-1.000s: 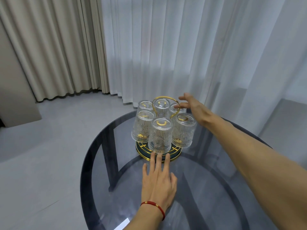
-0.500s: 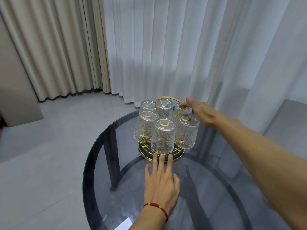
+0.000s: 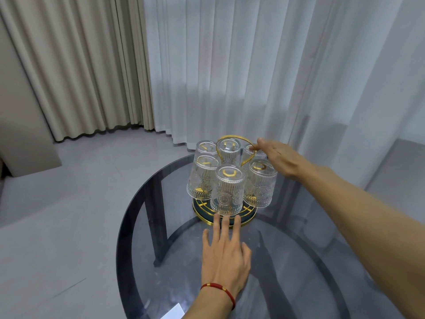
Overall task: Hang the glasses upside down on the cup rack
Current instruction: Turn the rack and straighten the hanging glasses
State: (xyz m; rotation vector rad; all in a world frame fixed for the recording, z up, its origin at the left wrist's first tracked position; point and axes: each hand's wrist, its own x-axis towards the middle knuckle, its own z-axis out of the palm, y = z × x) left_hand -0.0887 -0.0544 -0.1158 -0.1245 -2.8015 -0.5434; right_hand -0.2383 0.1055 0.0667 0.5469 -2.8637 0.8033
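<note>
A cup rack with a round dark base rimmed in gold (image 3: 249, 219) and a gold loop handle (image 3: 232, 137) stands on the glass table. Several ribbed clear glasses hang upside down on it; the nearest glass (image 3: 227, 191) faces me. My left hand (image 3: 224, 254) lies flat on the table, fingers spread, its fingertips touching the front rim of the base. My right hand (image 3: 279, 157) reaches over the back right glass (image 3: 253, 151), fingers around its top beside the gold handle.
The round smoked-glass table (image 3: 142, 238) has dark legs beneath it. Sheer white curtains (image 3: 253, 65) hang just behind the rack, beige drapes (image 3: 80, 65) to the left. A white slip of paper (image 3: 174, 312) lies at the table's near edge.
My right hand has lowered from beside the handle onto the back right glass. My left hand stays flat at the base. The view has shifted slightly.
</note>
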